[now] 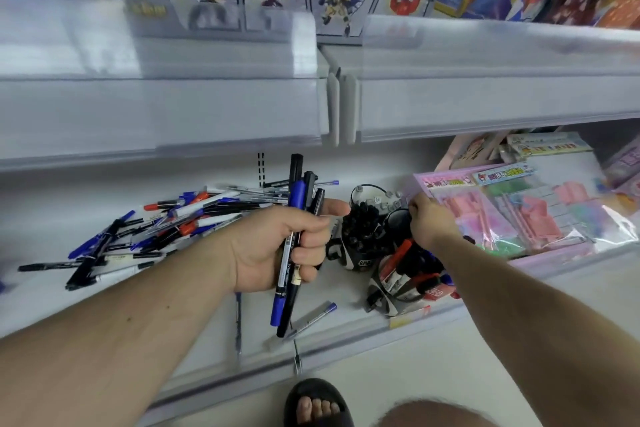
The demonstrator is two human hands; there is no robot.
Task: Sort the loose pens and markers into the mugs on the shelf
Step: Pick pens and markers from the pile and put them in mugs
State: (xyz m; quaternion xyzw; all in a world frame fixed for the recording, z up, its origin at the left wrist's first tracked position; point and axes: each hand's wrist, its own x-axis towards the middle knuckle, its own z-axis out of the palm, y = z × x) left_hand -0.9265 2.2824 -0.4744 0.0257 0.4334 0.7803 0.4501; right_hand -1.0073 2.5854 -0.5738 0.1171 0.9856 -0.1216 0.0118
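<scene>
My left hand (277, 246) grips a bundle of several pens and markers (298, 194), black and blue, held upright above the shelf. A heap of loose pens and markers (156, 229) lies on the white shelf (45, 302) to its left. Three mugs stand to the right: a far one (375, 199), a middle one full of black caps (362, 236), and a near one (401, 284) holding red and dark markers. My right hand (431, 222) reaches over the mugs with fingers curled; what it holds is hidden.
Pink packaged stationery sets (540, 211) lie right of the mugs. A loose pen (311, 317) and another (238, 322) rest near the shelf's front edge. An upper shelf (173, 104) overhangs closely. My sandalled foot (315, 406) is on the floor below.
</scene>
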